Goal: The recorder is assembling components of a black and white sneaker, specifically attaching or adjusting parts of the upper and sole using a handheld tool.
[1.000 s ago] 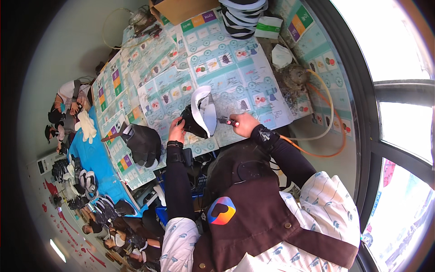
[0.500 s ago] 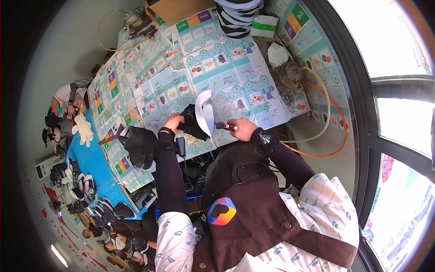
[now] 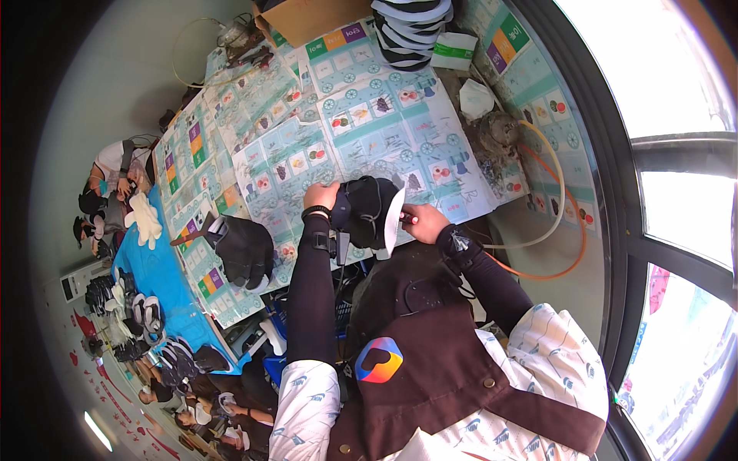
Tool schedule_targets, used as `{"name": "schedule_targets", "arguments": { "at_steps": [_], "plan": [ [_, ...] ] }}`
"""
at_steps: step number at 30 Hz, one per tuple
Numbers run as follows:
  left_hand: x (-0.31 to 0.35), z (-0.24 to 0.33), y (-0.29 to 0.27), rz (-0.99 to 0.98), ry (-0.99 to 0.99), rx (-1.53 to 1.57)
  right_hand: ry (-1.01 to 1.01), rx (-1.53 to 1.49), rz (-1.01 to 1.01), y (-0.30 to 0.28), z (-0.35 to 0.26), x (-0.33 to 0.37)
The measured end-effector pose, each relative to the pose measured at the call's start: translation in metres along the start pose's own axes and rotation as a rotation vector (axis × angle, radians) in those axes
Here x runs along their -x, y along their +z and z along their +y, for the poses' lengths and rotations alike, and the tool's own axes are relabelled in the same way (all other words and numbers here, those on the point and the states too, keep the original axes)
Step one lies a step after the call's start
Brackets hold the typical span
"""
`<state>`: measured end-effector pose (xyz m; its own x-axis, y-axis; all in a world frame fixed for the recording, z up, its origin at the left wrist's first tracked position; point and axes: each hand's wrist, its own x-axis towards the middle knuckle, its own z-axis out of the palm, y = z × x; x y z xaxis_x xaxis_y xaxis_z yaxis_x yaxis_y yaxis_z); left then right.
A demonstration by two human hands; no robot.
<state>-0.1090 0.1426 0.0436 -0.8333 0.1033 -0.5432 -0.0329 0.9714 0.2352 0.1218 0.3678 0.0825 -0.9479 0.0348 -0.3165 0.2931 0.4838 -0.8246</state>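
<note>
My left hand [image 3: 321,197] is closed on one end of a black shoe [image 3: 363,206]. Lying on its side near the table's front edge, the shoe turns its white sole [image 3: 394,217] to the right. My right hand [image 3: 427,223] is closed around a short dark-handled tool [image 3: 409,219] with reddish bits, right beside the sole. The tool's working end is hidden behind the sole. A second black shoe [image 3: 244,252], with white at its edges, sits to the left of my left forearm.
Printed sheets [image 3: 361,84] cover the table [image 3: 292,146]. At the back are a cardboard box [image 3: 307,21] and a stack of black-and-white shoe parts [image 3: 411,34]. A grimy metal pot [image 3: 500,131] with hoses stands at right. Other people [image 3: 115,180] work at far left.
The shoe has turned over, so its black upper shows more and its white sole faces right. Both hands have shifted right, and the left has moved a little away from me.
</note>
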Motion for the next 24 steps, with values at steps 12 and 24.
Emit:
{"name": "schedule_targets", "arguments": {
  "at_steps": [12,24],
  "plan": [
    [-0.005,-0.039,-0.027,-0.127,0.107,0.799,-0.037,-0.113,0.032,-0.021,-0.008,0.007],
    [-0.045,-0.148,0.033,0.111,0.188,0.549,-0.126,0.009,0.025,-0.008,-0.032,-0.036]
  ]
}}
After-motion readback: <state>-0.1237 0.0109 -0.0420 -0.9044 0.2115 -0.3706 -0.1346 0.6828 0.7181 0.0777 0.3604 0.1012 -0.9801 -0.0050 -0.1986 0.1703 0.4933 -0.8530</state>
